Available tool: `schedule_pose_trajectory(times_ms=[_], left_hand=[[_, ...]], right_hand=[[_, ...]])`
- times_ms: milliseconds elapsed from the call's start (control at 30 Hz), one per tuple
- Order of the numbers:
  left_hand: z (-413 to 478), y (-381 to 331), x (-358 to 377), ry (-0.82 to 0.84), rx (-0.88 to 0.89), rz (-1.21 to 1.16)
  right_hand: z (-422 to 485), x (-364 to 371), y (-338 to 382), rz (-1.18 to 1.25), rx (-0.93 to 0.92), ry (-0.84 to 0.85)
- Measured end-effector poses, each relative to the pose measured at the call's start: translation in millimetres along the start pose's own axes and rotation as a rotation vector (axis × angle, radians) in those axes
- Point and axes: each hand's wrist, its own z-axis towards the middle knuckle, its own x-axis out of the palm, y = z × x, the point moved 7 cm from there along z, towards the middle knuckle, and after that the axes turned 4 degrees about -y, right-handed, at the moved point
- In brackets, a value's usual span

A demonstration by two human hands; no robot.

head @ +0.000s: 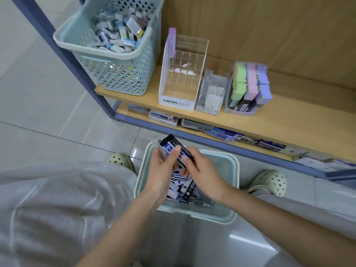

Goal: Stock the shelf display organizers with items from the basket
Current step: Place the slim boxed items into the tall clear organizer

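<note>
**Over the Floor Basket: Squaring a Handful of Lead Cases**

Over the basket (234, 164) on the floor, between the person's feet, both hands work on one handful. The left hand (159, 170) grips a bundle (162, 151) of clear-wrapped cases, fingers curled round it and thumb laid across the top. The right hand (204, 169) pinches a dark case (172, 143), labelled HB, by its lower end and sets it against the bundle. Loose cases (185, 188) lie in the basket below.

The step in hand appears to be gathering and squaring a handful before it goes up to the shelf (289, 120). The likely target is the MONO organizer (178, 102). This is a clear tiered box whose grid cells look unfilled, and it stands well apart from the hands, beside a second basket (81, 48).

Procedure:
1. Align the dark case with the bundle, long edges parallel and labels facing one way.
2. Hold the left thumb across every case so that none slides out on the lift.
3. Free the right hand before reaching, then feed cases one at a time into a cell.
4. Fill the rear cells first, so the hand does not knock cases already placed in front.

Caution: the wrappers look slick, so a slack grip may let the bundle fan out and drop. The organizer looks light and may need steadying.
</note>
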Motion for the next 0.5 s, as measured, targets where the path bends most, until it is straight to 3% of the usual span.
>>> schedule_pose_trajectory(times_ms=[133, 233, 500], left_hand=[[-10, -19, -2, -0.055, 0.048, 0.107], [-15, -35, 4, -0.003, 0.117, 0.209], [-11, -71, 38, 0.357, 0.279, 0.489]], right_hand=[[-5, -14, 22, -0.031, -0.030, 0.027], [-12, -24, 37, -0.058, -0.074, 0.059], [-2, -69, 65, -0.073, -0.090, 0.004]])
